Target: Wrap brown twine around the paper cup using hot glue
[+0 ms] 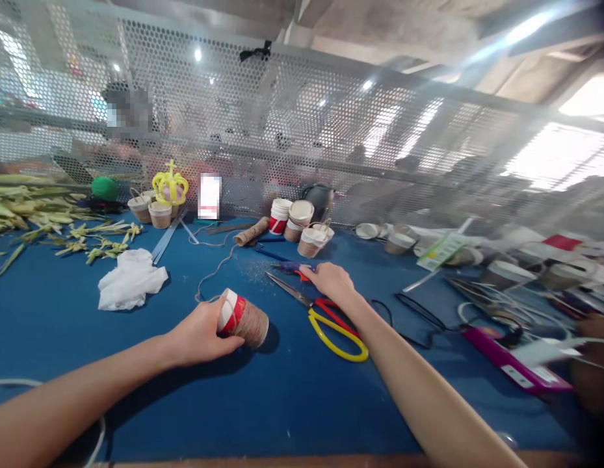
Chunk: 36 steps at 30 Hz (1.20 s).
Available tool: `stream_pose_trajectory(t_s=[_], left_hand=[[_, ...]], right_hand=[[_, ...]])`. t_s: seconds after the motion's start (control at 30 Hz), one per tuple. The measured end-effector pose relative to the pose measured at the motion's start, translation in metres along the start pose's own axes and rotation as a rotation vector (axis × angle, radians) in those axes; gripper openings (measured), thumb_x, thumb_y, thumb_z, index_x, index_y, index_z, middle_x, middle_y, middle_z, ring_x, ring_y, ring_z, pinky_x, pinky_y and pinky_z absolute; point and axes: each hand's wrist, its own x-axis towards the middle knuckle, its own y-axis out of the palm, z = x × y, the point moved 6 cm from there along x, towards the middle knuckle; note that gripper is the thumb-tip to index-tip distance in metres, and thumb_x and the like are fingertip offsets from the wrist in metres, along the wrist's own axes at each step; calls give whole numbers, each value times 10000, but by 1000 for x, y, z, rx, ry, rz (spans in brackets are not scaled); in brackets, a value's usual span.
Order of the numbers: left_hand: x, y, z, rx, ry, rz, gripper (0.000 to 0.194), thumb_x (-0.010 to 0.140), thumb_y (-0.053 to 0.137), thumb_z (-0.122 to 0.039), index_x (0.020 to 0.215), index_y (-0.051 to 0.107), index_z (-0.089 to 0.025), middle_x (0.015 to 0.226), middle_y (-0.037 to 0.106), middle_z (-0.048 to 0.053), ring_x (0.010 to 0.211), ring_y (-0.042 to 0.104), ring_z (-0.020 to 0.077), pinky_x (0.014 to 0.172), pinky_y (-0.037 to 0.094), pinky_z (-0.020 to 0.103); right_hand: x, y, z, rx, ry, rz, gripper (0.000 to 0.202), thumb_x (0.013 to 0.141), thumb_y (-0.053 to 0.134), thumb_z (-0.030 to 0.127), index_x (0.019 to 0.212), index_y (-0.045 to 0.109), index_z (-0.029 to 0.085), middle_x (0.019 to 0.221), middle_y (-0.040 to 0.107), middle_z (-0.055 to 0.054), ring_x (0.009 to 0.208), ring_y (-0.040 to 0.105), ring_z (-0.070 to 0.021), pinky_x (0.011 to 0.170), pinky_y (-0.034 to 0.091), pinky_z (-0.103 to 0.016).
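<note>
Left hand (199, 337) is wrapped around a paper cup (243, 318) lying on its side, fingers curled over its top. The cup is half bound in brown twine, a red and white band showing bare right at the fingertips, the wound end pointing away from them to the right. A loose twine strand (211, 273) trails off beyond the fingers. Right hand (332, 281) lies flat, its fingertips touching a small blue-handled tool (292, 266); yellow-and-red-handled scissors (321, 315) lie just beside its palm, partly under the wrist.

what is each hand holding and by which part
Left hand grips the twine-wrapped paper cup lying on its side, around its red-and-white rim end. Right hand holds nothing.
</note>
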Motion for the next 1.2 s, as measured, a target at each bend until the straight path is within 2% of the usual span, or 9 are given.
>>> stream_pose_trajectory(t_s=[0.13, 0.3, 0.43, 0.53, 0.63, 0.77, 0.9, 1.07, 1.2], left_hand=[[-1, 1, -5, 11, 45, 27, 234, 658, 591, -272, 840, 517, -145, 803, 625, 50, 702, 592, 173, 640, 466, 272], [-4, 3, -10, 136, 78, 33, 253, 658, 585, -317, 800, 516, -120, 784, 612, 86, 659, 572, 186, 589, 460, 286], [-6, 6, -17, 196, 172, 68, 183, 671, 565, -273, 762, 537, -117, 774, 623, 90, 680, 577, 191, 624, 469, 295], [-6, 9, -23, 248, 288, 89, 89, 683, 543, -224, 659, 548, -139, 743, 627, 64, 726, 580, 191, 670, 467, 291], [-7, 7, -26, 248, 306, 69, 91, 681, 540, -219, 643, 545, -137, 754, 626, 65, 712, 573, 185, 651, 463, 288], [-7, 3, -19, 126, 107, 80, 185, 663, 571, -285, 750, 528, -127, 677, 609, 42, 567, 541, 150, 520, 434, 253], [-7, 2, -14, -123, -21, 94, 269, 647, 602, -302, 828, 490, -139, 682, 587, 3, 573, 526, 131, 525, 425, 232], [-9, 9, -13, -418, -76, 152, 280, 645, 613, -249, 858, 463, -146, 710, 560, -16, 599, 518, 112, 558, 437, 223], [-11, 13, -14, -486, -86, 204, 278, 646, 616, -230, 864, 468, -140, 706, 547, -18, 590, 504, 102, 563, 438, 222]], right_hand=[[-27, -5, 48, 31, -219, 44, 348, 789, 465, 411, 584, 591, 160, 634, 607, -105, 709, 567, -221, 586, 378, -298], [-79, 12, 123, 224, -631, 399, 464, 858, 290, 473, 821, 647, 179, 829, 647, -38, 747, 571, -138, 652, 416, -236], [-105, 12, 157, 222, -836, 556, 417, 792, 427, 500, 814, 628, 136, 881, 630, -72, 798, 557, -162, 683, 414, -255], [-109, 12, 163, 66, -806, 665, 406, 681, 564, 520, 792, 628, 134, 848, 638, -78, 753, 560, -180, 615, 410, -260], [-111, 10, 165, 86, -818, 682, 318, 679, 600, 443, 729, 627, 130, 844, 640, -75, 745, 563, -173, 626, 409, -262], [-109, 4, 158, 441, -756, 575, 98, 710, 578, 221, 676, 605, 134, 912, 624, -63, 832, 563, -145, 725, 417, -249], [-107, -3, 137, 714, -592, 451, 115, 710, 576, 260, 698, 590, 146, 813, 610, -32, 756, 561, -130, 704, 438, -267], [-109, -11, 117, 759, -511, 315, 133, 709, 586, 290, 680, 574, 160, 654, 569, 10, 599, 508, -102, 587, 428, -241], [-108, -6, 107, 773, -484, 295, 154, 716, 581, 310, 677, 565, 162, 654, 567, 9, 601, 508, -103, 590, 427, -238]])
